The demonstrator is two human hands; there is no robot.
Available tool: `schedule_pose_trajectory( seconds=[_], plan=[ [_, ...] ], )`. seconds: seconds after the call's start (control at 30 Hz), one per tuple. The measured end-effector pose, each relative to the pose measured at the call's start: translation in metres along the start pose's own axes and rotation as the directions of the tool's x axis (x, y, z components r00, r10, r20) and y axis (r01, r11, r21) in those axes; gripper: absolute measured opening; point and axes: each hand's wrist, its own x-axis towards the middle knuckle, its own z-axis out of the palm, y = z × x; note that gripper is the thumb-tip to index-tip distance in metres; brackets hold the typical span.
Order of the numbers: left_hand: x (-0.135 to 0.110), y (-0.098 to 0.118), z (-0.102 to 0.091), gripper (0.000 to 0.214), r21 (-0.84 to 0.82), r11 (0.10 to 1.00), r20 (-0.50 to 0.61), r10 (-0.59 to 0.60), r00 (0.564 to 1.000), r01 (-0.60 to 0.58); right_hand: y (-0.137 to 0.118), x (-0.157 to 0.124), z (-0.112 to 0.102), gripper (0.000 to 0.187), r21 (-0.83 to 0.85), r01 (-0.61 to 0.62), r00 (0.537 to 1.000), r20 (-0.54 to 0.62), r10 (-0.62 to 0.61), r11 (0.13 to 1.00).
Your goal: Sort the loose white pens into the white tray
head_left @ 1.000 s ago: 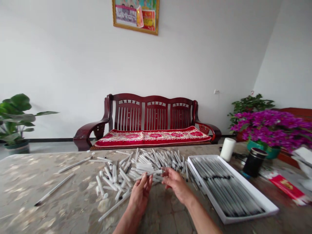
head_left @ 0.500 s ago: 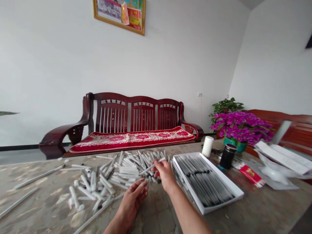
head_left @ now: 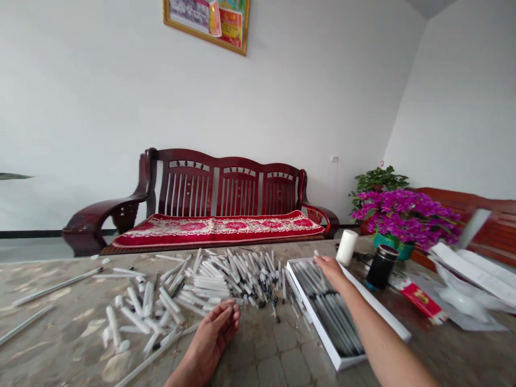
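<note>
My right hand (head_left: 332,271) is over the far end of a white open box (head_left: 318,336). Its closed fingers pinch a slim pale pen, of which only the whitish tip shows past the fingertips. Inside the box, clear pens with dark ends (head_left: 336,317) lie side by side in two rows. On the near side of a heap of whitish pens and tubes (head_left: 209,285), my left hand (head_left: 217,330) rests low over the table. Thumb and fingers are drawn together there, and what they hold, if anything, is too small to make out.
Thicker white tubes (head_left: 139,309) and long thin rods (head_left: 56,287) lie on the left of the table. Beyond the box stand a white cylinder (head_left: 346,247), a black jar (head_left: 382,267) and purple flowers (head_left: 407,215). A red packet (head_left: 423,301) lies at right.
My right hand has moved right, from the heap to the far end of the box, carrying a pen. My left hand stays near the heap, its fingers drawn closer together.
</note>
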Motion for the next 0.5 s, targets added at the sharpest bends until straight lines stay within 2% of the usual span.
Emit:
schedule_pose_trajectory(
  seconds=[0.1, 0.23, 0.37, 0.5],
  plan=[
    [0.002, -0.001, 0.000, 0.015, 0.020, 0.999, 0.021, -0.031, 0.999, 0.030, 0.010, 0.023, -0.018, 0.033, -0.259, -0.020, 0.999, 0.032, 0.030, 0.966],
    [0.003, 0.000, -0.001, 0.020, 0.023, 0.999, 0.026, -0.024, 0.999, 0.023, 0.021, 0.037, -0.014, 0.033, -0.500, -0.008, 0.995, 0.085, 0.058, 0.866],
    [0.005, 0.004, -0.003, 0.030, 0.045, 0.998, 0.004, 0.040, 0.999, -0.040, 0.026, 0.037, -0.003, 0.034, -0.636, 0.028, 0.987, 0.138, 0.078, 0.771],
    [0.007, 0.005, -0.004, 0.042, 0.110, 0.983, -0.024, 0.154, 0.988, -0.150, 0.017, 0.032, 0.003, 0.028, -0.701, 0.065, 0.987, 0.148, 0.056, 0.710]
  ],
)
